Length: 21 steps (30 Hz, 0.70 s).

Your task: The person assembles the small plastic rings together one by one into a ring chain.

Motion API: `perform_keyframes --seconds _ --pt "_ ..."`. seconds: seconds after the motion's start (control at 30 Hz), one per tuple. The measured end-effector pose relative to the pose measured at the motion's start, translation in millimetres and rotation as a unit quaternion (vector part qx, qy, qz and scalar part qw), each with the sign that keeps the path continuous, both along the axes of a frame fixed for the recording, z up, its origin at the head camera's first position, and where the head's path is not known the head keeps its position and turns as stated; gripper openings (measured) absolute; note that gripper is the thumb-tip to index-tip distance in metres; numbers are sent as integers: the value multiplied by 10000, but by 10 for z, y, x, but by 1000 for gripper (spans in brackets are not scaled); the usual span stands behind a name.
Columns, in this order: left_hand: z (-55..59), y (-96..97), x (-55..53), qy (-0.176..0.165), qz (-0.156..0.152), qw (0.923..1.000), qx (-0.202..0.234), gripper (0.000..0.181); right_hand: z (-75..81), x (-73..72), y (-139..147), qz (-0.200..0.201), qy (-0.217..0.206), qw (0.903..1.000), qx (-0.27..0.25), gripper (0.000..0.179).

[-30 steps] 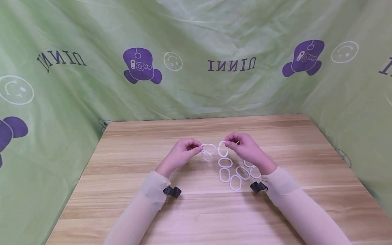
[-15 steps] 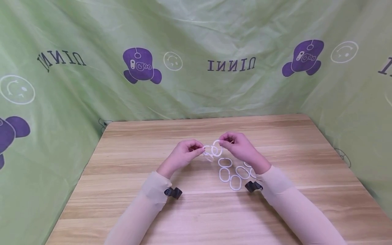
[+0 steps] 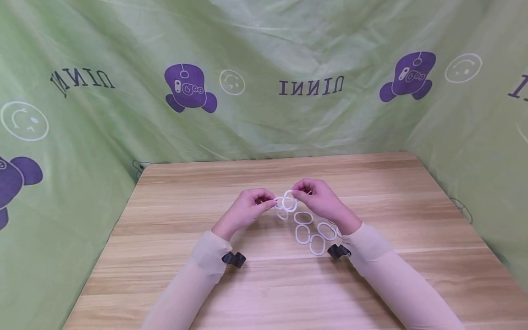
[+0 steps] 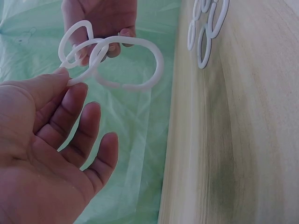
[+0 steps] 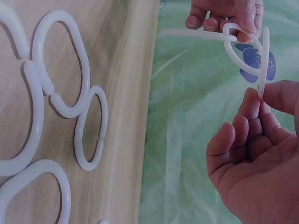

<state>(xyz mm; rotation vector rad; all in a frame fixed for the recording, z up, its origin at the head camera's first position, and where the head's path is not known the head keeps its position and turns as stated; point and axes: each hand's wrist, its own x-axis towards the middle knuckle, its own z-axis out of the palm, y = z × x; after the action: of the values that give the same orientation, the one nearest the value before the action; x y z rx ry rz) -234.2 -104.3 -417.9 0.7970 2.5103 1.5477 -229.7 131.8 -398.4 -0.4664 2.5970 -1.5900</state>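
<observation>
Your left hand [image 3: 246, 207] pinches a link [image 5: 237, 60] with a second link [image 4: 160, 63] hanging from it, while just right your right hand [image 3: 317, 199] pinches a third link [image 5: 265, 56] crosswise over the first, loose links [image 5: 84, 58] lying nearer on the counter [image 3: 264, 293].

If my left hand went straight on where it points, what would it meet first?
Your left hand would probably meet the white ring pinched by your right hand, though depth is unclear.
</observation>
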Motion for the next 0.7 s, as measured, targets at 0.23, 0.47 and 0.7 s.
perform_keyframes --seconds 0.23,0.47,0.7 --pt "5 -14 -12 81 -32 10000 -2 11 284 198 -72 93 18 9999 58 13" --pt "25 -24 -13 38 -67 10000 -31 12 333 238 -77 -166 95 9998 107 14" --pt "37 -62 -16 -129 -130 9998 -30 11 71 79 -11 -517 63 9986 -92 18"
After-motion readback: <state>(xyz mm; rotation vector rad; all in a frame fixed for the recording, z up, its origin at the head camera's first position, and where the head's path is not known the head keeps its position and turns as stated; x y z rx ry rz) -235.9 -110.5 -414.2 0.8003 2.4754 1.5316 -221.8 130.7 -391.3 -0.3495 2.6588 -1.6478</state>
